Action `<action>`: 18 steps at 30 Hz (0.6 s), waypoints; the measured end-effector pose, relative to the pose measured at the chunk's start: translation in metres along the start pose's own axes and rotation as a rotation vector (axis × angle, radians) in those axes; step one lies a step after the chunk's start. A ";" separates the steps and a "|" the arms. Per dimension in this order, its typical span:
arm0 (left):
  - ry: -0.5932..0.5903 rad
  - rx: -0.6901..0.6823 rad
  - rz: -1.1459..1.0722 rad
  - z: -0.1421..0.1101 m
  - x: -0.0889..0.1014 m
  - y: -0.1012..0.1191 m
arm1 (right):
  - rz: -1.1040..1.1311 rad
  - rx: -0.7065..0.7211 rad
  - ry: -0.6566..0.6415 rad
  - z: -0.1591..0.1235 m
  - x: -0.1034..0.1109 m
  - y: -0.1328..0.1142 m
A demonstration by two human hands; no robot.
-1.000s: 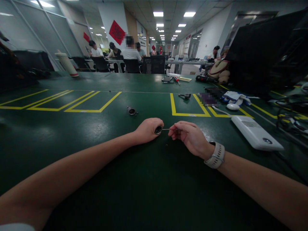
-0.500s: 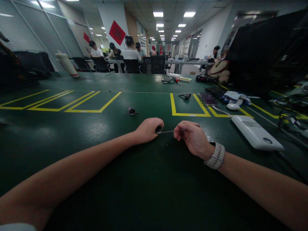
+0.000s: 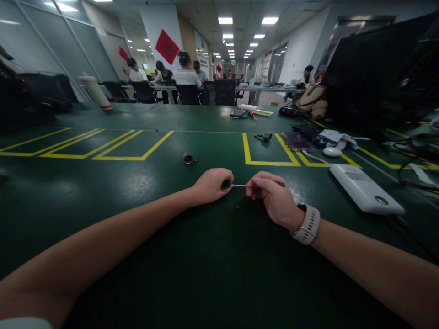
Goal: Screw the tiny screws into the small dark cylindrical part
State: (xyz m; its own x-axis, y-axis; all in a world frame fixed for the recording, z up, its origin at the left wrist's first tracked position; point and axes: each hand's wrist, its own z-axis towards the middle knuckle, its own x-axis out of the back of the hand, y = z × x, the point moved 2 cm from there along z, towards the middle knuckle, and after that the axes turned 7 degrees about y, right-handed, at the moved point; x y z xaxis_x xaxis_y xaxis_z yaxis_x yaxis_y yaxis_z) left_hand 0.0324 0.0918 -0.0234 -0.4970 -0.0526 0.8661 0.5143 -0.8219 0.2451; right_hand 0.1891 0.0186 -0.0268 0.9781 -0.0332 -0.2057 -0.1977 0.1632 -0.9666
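My left hand (image 3: 211, 185) is wrapped round a dark, hollow round part (image 3: 225, 184), its open end facing right; the rest of it is hidden in the palm. In my right hand (image 3: 269, 194) is a slim screwdriver (image 3: 239, 186), pinched by the fingers, its thin metal shaft reaching left to the opening of the part. How deep the tip sits I cannot tell. A tiny dark ring (image 3: 237, 207) lies on the green table (image 3: 206, 265) below the shaft. Beyond my left hand rests a dark metal fitting (image 3: 187, 158) with small pieces beside it.
Another dark metal fitting (image 3: 264, 137) lies within yellow tape (image 3: 270, 163). To the right are a white box-shaped device (image 3: 366, 189) with a cable, a white mouse-like object (image 3: 332, 151) and a cloth (image 3: 336, 139). A cream bottle (image 3: 96, 92) stands far left. People sit at tables behind.
The screwdriver shaft has come up from the lower rim of the round part to its opening and lies more level. My right hand has shifted slightly; my left hand stays nearly still.
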 end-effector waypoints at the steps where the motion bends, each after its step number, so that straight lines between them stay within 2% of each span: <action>1: -0.001 0.002 0.001 0.000 0.000 0.001 | -0.006 0.015 0.000 0.000 0.000 0.000; 6: 0.007 0.015 -0.013 0.000 0.002 0.003 | -0.132 0.091 -0.085 -0.002 -0.002 0.002; 11: 0.021 0.044 -0.019 0.000 0.003 0.003 | -0.151 0.065 -0.224 -0.004 -0.005 0.003; 15: 0.009 0.053 0.009 0.000 0.002 0.002 | -0.126 0.054 -0.209 -0.005 -0.005 0.001; 18: 0.004 0.035 0.009 0.000 0.001 0.001 | -0.186 0.141 -0.142 -0.006 -0.004 -0.003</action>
State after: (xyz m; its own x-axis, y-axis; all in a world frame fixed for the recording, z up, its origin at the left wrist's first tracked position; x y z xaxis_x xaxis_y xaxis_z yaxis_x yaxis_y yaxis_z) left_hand 0.0324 0.0908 -0.0221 -0.4951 -0.0625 0.8666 0.5426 -0.8012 0.2522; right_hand 0.1850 0.0121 -0.0238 0.9981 0.0616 0.0066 -0.0124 0.3031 -0.9529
